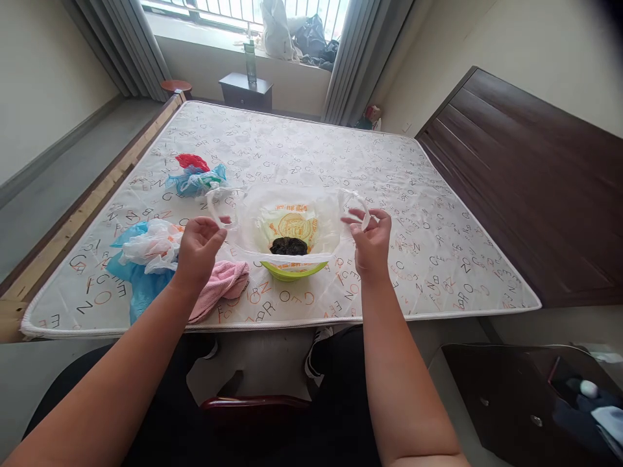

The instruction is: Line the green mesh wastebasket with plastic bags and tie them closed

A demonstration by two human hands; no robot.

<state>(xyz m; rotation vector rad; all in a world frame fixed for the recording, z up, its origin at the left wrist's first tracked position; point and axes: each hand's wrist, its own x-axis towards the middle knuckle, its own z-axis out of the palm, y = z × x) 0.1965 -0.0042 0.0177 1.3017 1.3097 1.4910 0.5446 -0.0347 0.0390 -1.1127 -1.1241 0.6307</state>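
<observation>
A translucent white plastic bag point(250, 220) with orange print is spread open in front of me, over a green bowl point(292, 271). Inside the bag lies a dark crumpled bundle point(289, 246) whose kind I cannot make out. My left hand point(202, 243) pinches the bag's left handle loop between thumb and fingers. The right handle loop hangs in my right hand point(372, 237), its thumb pressed toward the fingers. Both handles are drawn outward, so the bag's mouth stands wide. Close to my left hand lies a pink towel point(226, 285), partly behind the forearm.
White and blue crumpled plastic bags point(150, 250) lie left of my left hand. Farther back are a red plastic bag point(192, 161) and a blue one point(192, 181). Everything rests on a letter-printed mattress point(438, 240). A dark nightstand point(246, 91) carries a bottle point(250, 61).
</observation>
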